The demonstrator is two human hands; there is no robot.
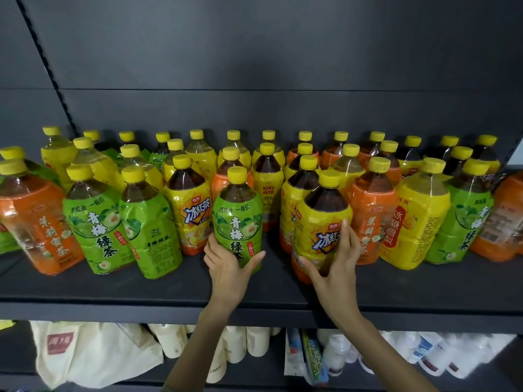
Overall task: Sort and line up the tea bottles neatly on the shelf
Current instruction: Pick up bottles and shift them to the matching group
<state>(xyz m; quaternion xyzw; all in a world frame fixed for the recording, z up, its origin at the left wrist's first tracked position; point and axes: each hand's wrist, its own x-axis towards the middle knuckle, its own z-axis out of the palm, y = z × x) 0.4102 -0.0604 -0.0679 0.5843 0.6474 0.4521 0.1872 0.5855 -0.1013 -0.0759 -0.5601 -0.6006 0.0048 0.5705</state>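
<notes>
Here, left hand (229,267) clasps green bottle (236,219), right hand (336,267) yellow bottle (319,222), orange bottle (373,210) alongside.

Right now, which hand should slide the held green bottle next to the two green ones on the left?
Probably left. The left hand grips the green bottle, and the two other green bottles stand further left. The right hand holds the yellow bottle.

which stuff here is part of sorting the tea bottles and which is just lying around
Part of the job: green-label tea bottle, gripped by the left hand; yellow-label iced tea bottle, held by the right hand; other tea bottles; shelf.

Lying about, underneath: cloth tote bag; white bottles; blue-green packet.
</notes>
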